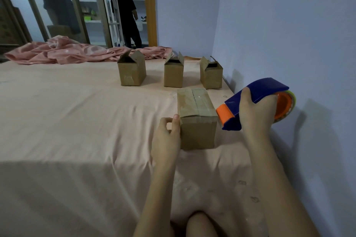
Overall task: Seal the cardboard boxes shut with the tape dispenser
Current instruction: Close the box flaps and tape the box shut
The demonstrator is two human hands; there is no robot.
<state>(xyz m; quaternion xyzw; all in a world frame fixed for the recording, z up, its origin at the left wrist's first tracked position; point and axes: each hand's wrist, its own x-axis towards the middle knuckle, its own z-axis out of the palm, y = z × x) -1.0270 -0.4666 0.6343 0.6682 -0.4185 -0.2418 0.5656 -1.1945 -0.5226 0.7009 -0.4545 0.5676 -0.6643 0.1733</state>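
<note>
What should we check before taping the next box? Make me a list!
1. Near box flaps shut with tape across the top: ok.
2. Left hand steadies the near box at its left side: ok.
3. Right hand grips the tape dispenser: ok.
4. Dispenser lifted clear of the near box: ok.
5. The three back boxes, left, middle and right, have flaps closed ready for tape: not ok, their flaps stand open.
6. Loose tape end ready at the dispenser's orange mouth: cannot tell.
</note>
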